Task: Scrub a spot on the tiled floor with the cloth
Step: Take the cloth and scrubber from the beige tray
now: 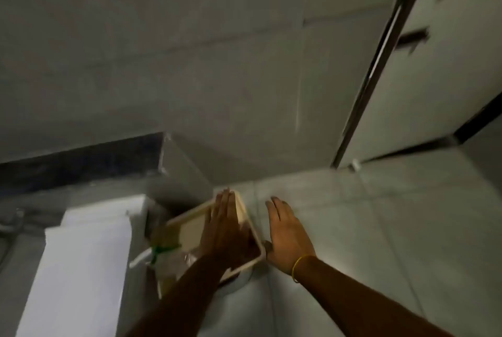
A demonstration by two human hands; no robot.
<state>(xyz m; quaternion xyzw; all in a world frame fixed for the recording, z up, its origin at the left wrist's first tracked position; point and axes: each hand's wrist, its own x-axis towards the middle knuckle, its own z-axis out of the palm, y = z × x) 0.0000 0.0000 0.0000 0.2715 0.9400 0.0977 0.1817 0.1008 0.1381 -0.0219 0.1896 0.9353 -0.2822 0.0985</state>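
1. Left hand (225, 230) flat, fingers straight – over a cream tray (190, 230).
2. Right hand (288, 236) flat, empty, above pale floor tiles (380, 228); yellow band (300, 267) on wrist.
3. Spray bottle (160, 255) beside tray – blurred.

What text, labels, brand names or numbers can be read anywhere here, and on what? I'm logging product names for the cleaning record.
None can be read.
Spray bottle with the green collar: if it bears a label, blur hides it.
Cream bin under the left hand: no print shows.
White toilet tank and door: no markings show.
The right hand holds nothing printed.
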